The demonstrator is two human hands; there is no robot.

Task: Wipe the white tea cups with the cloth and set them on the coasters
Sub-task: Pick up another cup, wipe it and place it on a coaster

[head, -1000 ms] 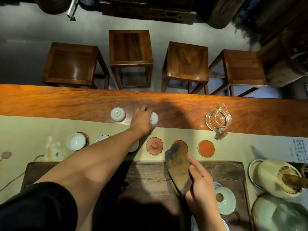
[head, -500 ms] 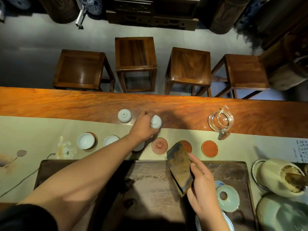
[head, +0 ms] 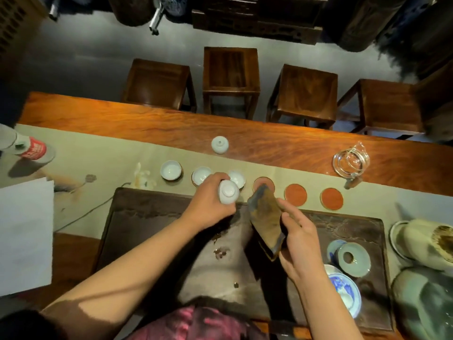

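My left hand (head: 208, 204) grips a white tea cup (head: 228, 192), held foot-up over the far edge of the dark tea tray (head: 152, 217). My right hand (head: 297, 239) holds a folded brown cloth (head: 266, 217) just right of that cup, not touching it. Three white cups (head: 171, 170) (head: 201, 175) (head: 237, 177) stand upright on coasters in a row. An inverted cup (head: 220, 144) rests on the wooden table behind them. Three orange coasters (head: 263, 184) (head: 295, 195) (head: 332, 198) lie bare to the right, the first partly hidden by the cloth.
A glass pitcher (head: 351, 160) stands at the back right. A celadon lid (head: 353, 258) and a blue-patterned dish (head: 344, 290) sit on the tray's right side, pottery vessels (head: 421, 241) beyond. White paper (head: 24, 236) and a red-labelled bottle (head: 34, 149) lie left. Stools (head: 230, 69) stand behind the table.
My left hand lifted the cup from the wooden table and drew it back toward me, beside the cloth. The camera view shifted, and my right hand kept the cloth.
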